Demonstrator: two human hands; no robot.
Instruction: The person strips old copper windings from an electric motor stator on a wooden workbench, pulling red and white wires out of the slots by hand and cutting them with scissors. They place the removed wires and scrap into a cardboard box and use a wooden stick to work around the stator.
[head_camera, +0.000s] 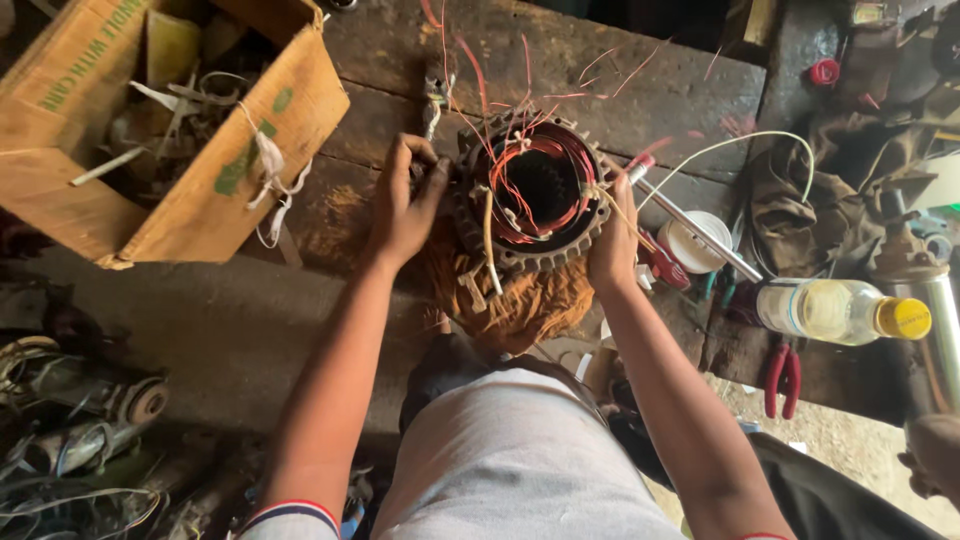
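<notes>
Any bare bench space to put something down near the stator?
Bare wood lies between the cardboard box and the left hand, and behind the stator toward the bench's far edge, though loose red wires stray there. Right of the right hand it is crowded: metal rod, white lid, bottle, red pliers.

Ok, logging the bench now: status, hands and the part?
Left hand and right hand grip the motor stator from both sides. Stator rests on orange cloth. Loose red wires stick up.

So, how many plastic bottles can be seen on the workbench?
1. The clear bottle with a yellow cap lies on its side at the right of the bench, beyond the right hand, above the red pliers. Clutter may hide others.
</notes>
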